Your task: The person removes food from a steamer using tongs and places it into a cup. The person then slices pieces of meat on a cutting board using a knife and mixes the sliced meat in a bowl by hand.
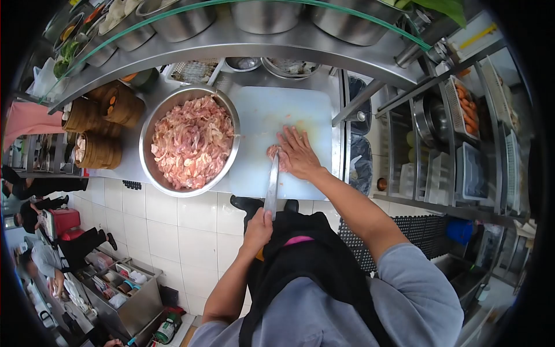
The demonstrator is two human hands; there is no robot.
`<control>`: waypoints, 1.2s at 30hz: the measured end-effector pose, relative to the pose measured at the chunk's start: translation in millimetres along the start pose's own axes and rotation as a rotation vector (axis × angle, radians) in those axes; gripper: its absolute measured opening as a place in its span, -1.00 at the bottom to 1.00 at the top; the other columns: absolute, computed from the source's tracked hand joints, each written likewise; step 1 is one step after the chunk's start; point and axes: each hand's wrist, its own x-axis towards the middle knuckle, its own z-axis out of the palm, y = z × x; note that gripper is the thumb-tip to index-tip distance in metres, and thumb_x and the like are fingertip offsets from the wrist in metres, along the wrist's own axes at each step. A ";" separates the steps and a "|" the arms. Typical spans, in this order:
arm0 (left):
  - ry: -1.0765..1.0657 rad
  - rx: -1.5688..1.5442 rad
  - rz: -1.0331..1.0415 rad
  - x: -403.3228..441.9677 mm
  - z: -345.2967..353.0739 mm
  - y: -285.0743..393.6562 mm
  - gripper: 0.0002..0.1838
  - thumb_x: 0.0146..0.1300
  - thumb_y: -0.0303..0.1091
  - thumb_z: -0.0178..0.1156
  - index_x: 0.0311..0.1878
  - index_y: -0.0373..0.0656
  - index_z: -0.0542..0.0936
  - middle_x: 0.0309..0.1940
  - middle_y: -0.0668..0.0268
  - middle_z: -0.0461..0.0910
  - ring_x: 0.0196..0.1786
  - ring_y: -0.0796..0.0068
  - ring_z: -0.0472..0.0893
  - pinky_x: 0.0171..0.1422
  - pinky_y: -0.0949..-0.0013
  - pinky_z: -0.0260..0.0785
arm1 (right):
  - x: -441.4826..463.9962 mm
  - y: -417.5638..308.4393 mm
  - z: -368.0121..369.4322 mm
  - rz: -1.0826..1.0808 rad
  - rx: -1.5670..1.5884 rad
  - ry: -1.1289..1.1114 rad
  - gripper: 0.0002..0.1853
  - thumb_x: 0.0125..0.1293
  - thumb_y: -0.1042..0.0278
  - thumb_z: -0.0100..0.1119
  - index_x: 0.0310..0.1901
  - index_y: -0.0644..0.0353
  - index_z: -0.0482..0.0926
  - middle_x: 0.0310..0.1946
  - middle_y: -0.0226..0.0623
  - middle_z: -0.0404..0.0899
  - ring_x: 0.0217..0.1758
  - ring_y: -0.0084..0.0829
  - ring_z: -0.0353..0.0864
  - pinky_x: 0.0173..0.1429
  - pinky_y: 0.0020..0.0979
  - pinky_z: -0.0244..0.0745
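Indoors, at a metal kitchen counter (132,159), a worker in a grey top and black apron holds a long, smooth steel knife (272,188) in the left hand (258,230), its fingers closed around the handle. The right hand (299,155) lies palm down with fingers somewhat spread, over and beside a small, moist, pink piece of meat (273,152) on a pale cutting board (254,115), where the blade's tip meets it. The board, a smooth rectangle with rounded corners, bears a yellowish smear.

Just left of it, from where I stand behind the worker, a round, shiny metal bowl (145,139) is heaped with glistening, ragged raw meat pieces (193,141) (far too many to count). At the counter's left end are woven bamboo steamers (99,152), round and brown.

By count: one knife, one board, one heaped bowl and at least three steamers. Behind the board stand one white tray (193,72) and two smaller round metal bowls (289,68); on the shelf above, three large steel pots (266,17) are lined up at the middle. To the right, one pale basket (452,110) holds several orange carrots (464,104).
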 end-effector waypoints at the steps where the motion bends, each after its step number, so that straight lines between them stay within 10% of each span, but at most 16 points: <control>1: 0.000 -0.003 -0.011 0.0 1.0 2.4 -0.66 0.61 -0.12 -0.02 -0.19 -0.22 0.43 -0.56 -0.03 0.60 -0.60 0.02 0.65 -0.47 0.05 0.49 | 0.2 -2.1 2.6 0.031 -0.019 0.002 -0.34 0.62 -0.01 -0.29 0.62 0.15 0.13 0.68 -0.01 -0.07 0.75 0.04 -0.18 0.74 0.14 -0.38; 5: -0.035 -0.069 -0.016 2.8 7.4 14.7 -0.60 0.64 -0.08 -0.08 -0.19 -0.28 0.40 -0.59 0.16 0.50 -0.70 0.34 0.55 -0.62 0.23 0.41 | 0.3 -8.8 7.8 0.108 -0.070 0.007 -0.32 0.63 -0.02 -0.39 0.63 0.19 0.08 0.68 0.01 -0.08 0.75 0.05 -0.22 0.73 0.18 -0.46; 36: -0.117 -0.177 -0.004 30.3 29.1 29.8 -0.62 0.65 -0.11 -0.09 -0.06 -0.30 0.44 -0.62 0.24 0.46 -0.70 0.46 0.51 -0.64 0.31 0.41 | 5.4 -17.7 14.0 0.301 -0.039 -0.050 -0.29 0.62 0.00 -0.43 0.66 0.20 -0.06 0.71 0.03 -0.25 0.77 0.05 -0.35 0.72 0.20 -0.58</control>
